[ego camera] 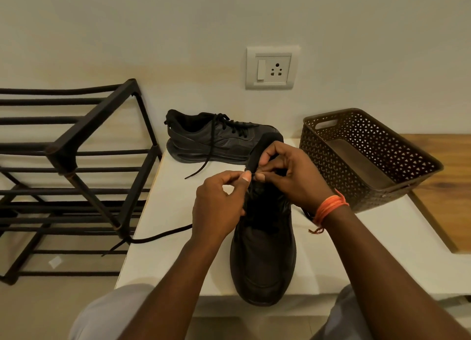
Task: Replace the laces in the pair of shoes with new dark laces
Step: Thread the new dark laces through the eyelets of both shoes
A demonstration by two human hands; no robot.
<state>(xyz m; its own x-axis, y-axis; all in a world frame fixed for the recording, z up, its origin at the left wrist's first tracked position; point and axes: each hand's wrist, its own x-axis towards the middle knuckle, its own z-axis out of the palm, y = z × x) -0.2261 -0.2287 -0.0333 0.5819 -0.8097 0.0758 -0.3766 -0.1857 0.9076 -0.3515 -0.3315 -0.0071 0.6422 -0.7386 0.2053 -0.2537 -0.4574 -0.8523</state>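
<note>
Fingers [257, 178] of both our hands pinch the thin dark lace [163, 236] at the top eyelets of the near black leather shoe [262, 258], which stands toe-toward-us on the white desk [165, 212] so its tongue faces up for threading. Its laced mate, the far black shoe [216, 138], lies on its side by the wall.

A plain off-white wall [178, 34] stood beyond the hands, carrying a white switch-and-socket plate [271, 68] straight above them. Under the hands lay a low white tabletop [173, 202]. Left of the hands stood a black metal rack [76, 161] of open bars on a pale floor [63, 299]. To their right sat a brown perforated basket [367, 158], with a wooden surface [448, 176] past it. The light was warm and dim.
</note>
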